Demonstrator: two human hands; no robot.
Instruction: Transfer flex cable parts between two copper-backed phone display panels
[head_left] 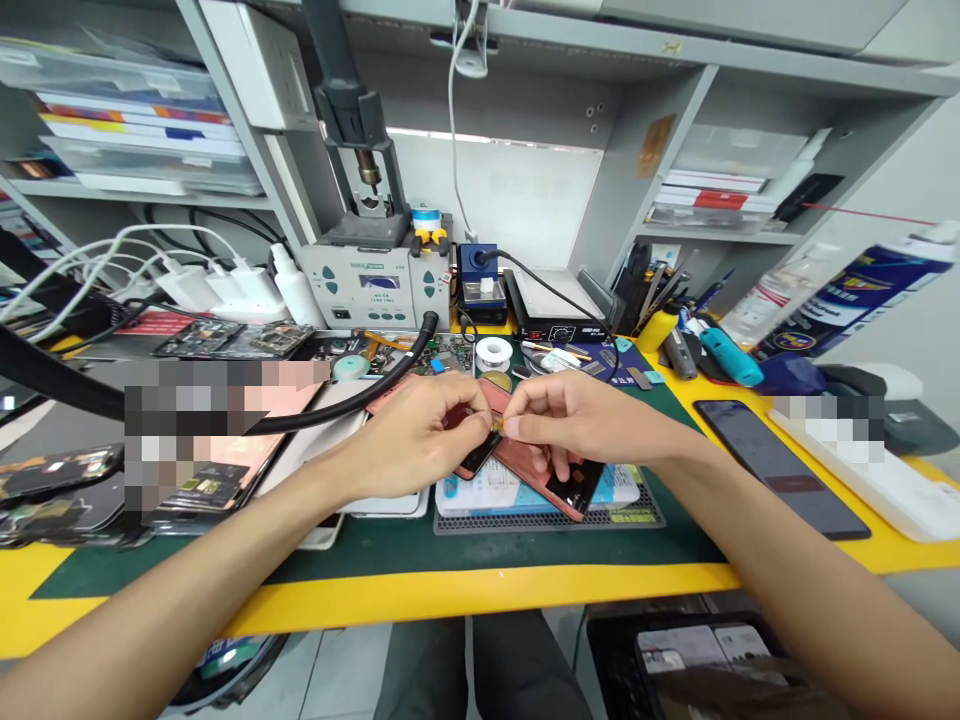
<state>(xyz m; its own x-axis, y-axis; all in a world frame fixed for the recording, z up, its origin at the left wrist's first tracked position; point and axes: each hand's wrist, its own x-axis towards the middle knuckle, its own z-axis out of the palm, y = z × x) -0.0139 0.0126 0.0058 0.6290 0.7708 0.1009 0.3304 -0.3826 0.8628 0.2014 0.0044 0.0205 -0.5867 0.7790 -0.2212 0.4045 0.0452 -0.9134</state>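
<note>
Black crate (pixel 611 645) below bench (pixel 480 590): flat panels (pixel 694 645) | left hand (pixel 405 440) pinching dark phone piece (pixel 476 455) | right hand (pixel 581 420) pinching small yellow piece (pixel 496 425)

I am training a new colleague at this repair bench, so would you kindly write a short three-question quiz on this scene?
1. Multiple choice: what colour is the phone panel beneath the right hand? A copper-pink, B blue, C white.
2. True or false: the dark smartphone lies on the yellow bench, to the right of the green mat.
3. Short answer: which hand is nearer the spray can?

Key: 1 A; 2 true; 3 the right hand.
</note>
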